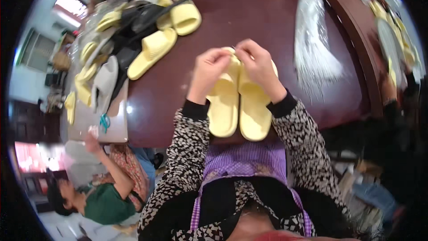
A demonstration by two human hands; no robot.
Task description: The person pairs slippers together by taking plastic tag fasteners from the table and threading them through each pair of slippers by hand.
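Side by side at the table's near edge lie a yellow left slipper (pixel 224 114) and a yellow right slipper (pixel 256 116), with their far ends close together. Over those far ends, my left hand (pixel 208 71) is closed in a pinch. My right hand (pixel 258 64) pinches right beside it, the fingertips almost meeting. A thin dark bit shows between the fingertips, too small to name. Both hands partly cover the slippers' straps. To the right of my right hand lies a bundle of thin whitish strips (pixel 314 49) in clear plastic.
A pile of yellow, grey and black slippers (pixel 154 47) covers the table's left side, with clear plastic around it. Teal scissors (pixel 104 122) lie near the left corner. A person in green (pixel 109 203) sits at left; other people's arms show at the far edge and right.
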